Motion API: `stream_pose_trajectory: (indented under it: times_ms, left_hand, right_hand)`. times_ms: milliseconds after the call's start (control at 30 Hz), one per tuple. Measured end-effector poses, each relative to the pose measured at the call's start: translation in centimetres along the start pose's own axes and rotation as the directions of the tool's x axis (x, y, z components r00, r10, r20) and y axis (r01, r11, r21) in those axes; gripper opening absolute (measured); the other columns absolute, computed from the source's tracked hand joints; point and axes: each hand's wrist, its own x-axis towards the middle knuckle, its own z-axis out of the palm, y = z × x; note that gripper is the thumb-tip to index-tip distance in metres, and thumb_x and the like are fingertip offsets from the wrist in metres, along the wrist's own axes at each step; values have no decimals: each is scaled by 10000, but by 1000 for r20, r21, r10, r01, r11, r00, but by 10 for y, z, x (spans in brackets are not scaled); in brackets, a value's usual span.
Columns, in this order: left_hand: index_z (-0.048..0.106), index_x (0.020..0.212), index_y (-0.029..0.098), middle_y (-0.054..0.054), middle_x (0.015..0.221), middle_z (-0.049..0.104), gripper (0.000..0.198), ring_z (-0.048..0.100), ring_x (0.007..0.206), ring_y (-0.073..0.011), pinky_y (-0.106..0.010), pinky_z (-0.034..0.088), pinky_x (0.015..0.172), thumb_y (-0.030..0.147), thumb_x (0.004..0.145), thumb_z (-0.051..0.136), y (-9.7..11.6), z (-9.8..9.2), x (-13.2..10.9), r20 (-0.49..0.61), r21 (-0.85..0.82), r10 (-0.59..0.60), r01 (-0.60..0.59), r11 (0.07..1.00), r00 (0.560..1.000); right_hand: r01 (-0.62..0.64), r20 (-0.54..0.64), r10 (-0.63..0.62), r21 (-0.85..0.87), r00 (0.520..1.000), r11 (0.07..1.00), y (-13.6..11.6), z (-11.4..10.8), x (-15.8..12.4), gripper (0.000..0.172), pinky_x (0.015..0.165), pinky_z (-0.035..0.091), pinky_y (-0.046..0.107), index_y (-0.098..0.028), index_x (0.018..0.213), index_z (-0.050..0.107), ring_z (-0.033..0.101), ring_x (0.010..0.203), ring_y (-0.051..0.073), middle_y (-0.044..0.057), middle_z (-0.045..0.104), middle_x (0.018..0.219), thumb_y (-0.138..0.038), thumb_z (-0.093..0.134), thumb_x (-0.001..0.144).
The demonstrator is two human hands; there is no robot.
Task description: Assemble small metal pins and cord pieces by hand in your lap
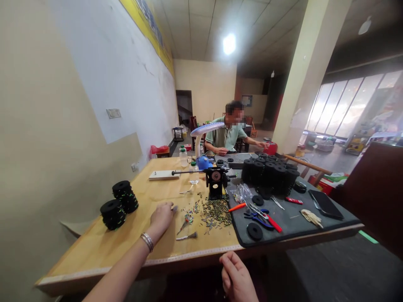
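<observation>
Yellow banner [154, 33], lettering [150, 19] unreadable, left hand [162, 217] on table [135, 243], right hand [235, 273] curled

tabletop [143, 195]: yellow-tan, with a whitish graduated strip along the front edge. work mat [292, 222]: dark grey, bordered in black. left spool stacks [112, 213]: black, flecked with bright green. right spool cluster [267, 172]: solid black. loose small parts [217, 209]: mottled dark and brass-yellow. bead-like pieces [189, 218]: mixed red, green and blue. winding machine [215, 184]: black. desk lamp [204, 162]: lavender-blue shade, cream neck, saturated blue base. bottle caps [193, 164]: green. pliers [260, 221]: blue handles. adjacent hand tool [274, 224]: red handle. pointed tool [236, 207]: bright orange. bracelet [147, 242]: silver. co-worker's shirt [232, 137]: pale green. banner [151, 25]: yellow with dark blue markings.
</observation>
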Motion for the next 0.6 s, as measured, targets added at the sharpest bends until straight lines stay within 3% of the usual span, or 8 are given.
stream_pose_trajectory:
  times_ms: [100, 167, 200, 267, 333, 433, 500, 600]
  left_hand:
    - [643, 1028, 144, -156, 1138, 650, 265, 538, 1120, -287, -369, 400, 927, 258, 839, 496, 22, 1, -27, -63, -70, 93, -97, 993, 994]
    - [668, 931, 185, -78, 963, 705, 261, 622, 924, -227, -305, 462, 826, 367, 844, 502, 41, 7, -58, -27, -181, 161, -163, 970, 987]
    - [677, 864, 171, -67, 865, 711, 274, 632, 828, -214, -289, 478, 758, 399, 825, 530, 50, 12, -75, 47, -403, 190, -156, 902, 981]
    - [688, 822, 154, -51, 771, 703, 329, 619, 733, -193, -259, 468, 649, 466, 728, 645, 69, 25, -107, 255, -710, 189, 51, 703, 948]
    - [698, 841, 140, -42, 753, 690, 392, 578, 643, -151, -216, 396, 528, 492, 669, 711, 83, 40, -132, 454, -788, 162, 311, 531, 876]
    - [686, 739, 127, -10, 665, 638, 391, 500, 548, -100, -204, 359, 513, 479, 599, 784, 93, 58, -149, 512, -841, 135, 462, 281, 848]
    - [663, 684, 133, 11, 611, 601, 366, 482, 532, -94, -206, 368, 528, 461, 595, 799, 94, 63, -150, 512, -854, 141, 483, 196, 847]
    - [641, 647, 145, 13, 613, 599, 356, 499, 563, -107, -211, 396, 559, 464, 609, 794, 93, 64, -148, 497, -861, 171, 460, 216, 851]
  right_hand:
    - [14, -34, -14, -11, 999, 1000, -1, 3, -5, 552, 344, 88, 161, -196, 699, 483, 145, 328, 18, -144, 333, 343, -668, 734, 562]
    - [24, -45, -25, -28, 999, 999, -2, 5, -7, 546, 355, 81, 161, -193, 701, 483, 150, 341, 19, -140, 339, 355, -666, 725, 581]
    - [34, -42, -36, -41, 998, 999, -2, 6, -8, 541, 362, 83, 160, -190, 701, 483, 159, 346, 19, -137, 345, 361, -664, 720, 593]
    - [51, -14, -52, -72, 999, 996, -1, 8, -10, 534, 373, 94, 158, -185, 695, 484, 180, 350, 20, -133, 349, 365, -663, 709, 613]
    - [55, 38, -51, -98, 998, 994, 0, 10, -11, 535, 372, 112, 158, -186, 682, 479, 191, 338, 21, -132, 347, 358, -678, 685, 629]
    - [53, 102, -42, -106, 994, 993, 3, 11, -10, 541, 352, 142, 162, -203, 668, 452, 194, 309, 28, -135, 342, 338, -703, 655, 638]
    - [67, 112, -55, -102, 992, 993, 6, 10, -10, 546, 343, 150, 165, -211, 665, 438, 203, 294, 31, -134, 346, 328, -713, 649, 632]
    - [45, 134, -28, -126, 991, 991, 11, 8, -9, 566, 341, 168, 166, -213, 672, 441, 247, 280, 38, -118, 388, 332, -744, 629, 617]
